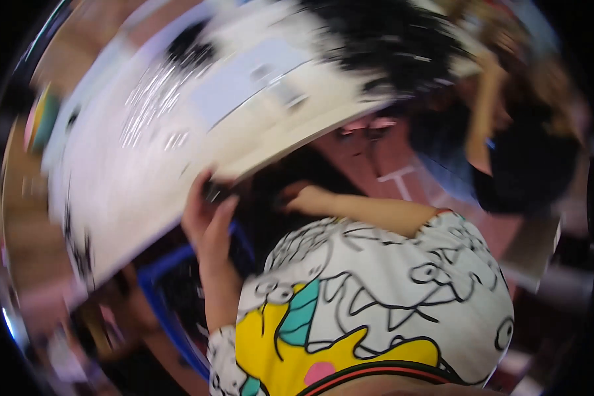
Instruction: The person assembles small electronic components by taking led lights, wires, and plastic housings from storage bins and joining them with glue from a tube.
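The whole picture is smeared by motion. My left hand (208, 214) is raised at the front edge of a large white table (145, 152), its fingers curled around that edge next to a small dark spot. My right hand (302, 196) reaches left into the dark space under the table. Its fingers look bent, and whether it holds anything is hidden by blur and shadow. My white shirt with cartoon drawings (376, 297) fills the lower middle.
A blue crate-like frame (162, 290) stands below the table at lower left. Another person in blue trousers and dark clothing (508, 158) is at the right on a reddish floor (402, 165). A black blurred mass (383, 39) lies on the table's far end.
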Motion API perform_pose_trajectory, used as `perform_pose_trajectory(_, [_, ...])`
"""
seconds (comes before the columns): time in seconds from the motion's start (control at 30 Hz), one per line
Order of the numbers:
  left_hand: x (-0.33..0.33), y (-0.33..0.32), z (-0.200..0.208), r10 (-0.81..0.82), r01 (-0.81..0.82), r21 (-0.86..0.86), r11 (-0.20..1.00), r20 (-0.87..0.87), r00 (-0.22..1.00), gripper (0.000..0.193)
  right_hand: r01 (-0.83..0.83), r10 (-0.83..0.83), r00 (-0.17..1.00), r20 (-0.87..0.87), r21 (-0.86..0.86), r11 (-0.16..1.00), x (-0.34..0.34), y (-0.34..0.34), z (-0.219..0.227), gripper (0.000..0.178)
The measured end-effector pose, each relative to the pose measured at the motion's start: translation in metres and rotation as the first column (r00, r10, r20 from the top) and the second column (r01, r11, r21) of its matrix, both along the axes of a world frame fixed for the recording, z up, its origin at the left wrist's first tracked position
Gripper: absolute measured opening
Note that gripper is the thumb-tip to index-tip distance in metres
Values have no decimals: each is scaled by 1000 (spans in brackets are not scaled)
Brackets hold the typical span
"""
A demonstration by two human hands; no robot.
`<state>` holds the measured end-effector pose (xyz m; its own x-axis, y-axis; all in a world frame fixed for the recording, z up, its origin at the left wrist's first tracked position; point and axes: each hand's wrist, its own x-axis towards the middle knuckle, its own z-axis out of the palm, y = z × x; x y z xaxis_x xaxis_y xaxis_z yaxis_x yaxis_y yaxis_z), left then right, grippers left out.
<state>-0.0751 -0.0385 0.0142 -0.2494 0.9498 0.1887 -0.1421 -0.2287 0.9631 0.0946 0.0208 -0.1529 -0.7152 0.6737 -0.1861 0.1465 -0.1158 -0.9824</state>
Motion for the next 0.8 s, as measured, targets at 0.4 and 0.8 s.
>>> perform_pose_trajectory(0.4, [-19, -23, 0, 63, -66, 33, 997, 102, 993, 50, -209, 237, 944, 231, -137, 968, -23, -4, -7, 15])
perform_pose_trajectory(0.8, [-16, -15, 4, 180, -182, -17, 983, -85, 980, 39, -133, 138, 990, 6, -218, 967, -21, -10, 2, 17])
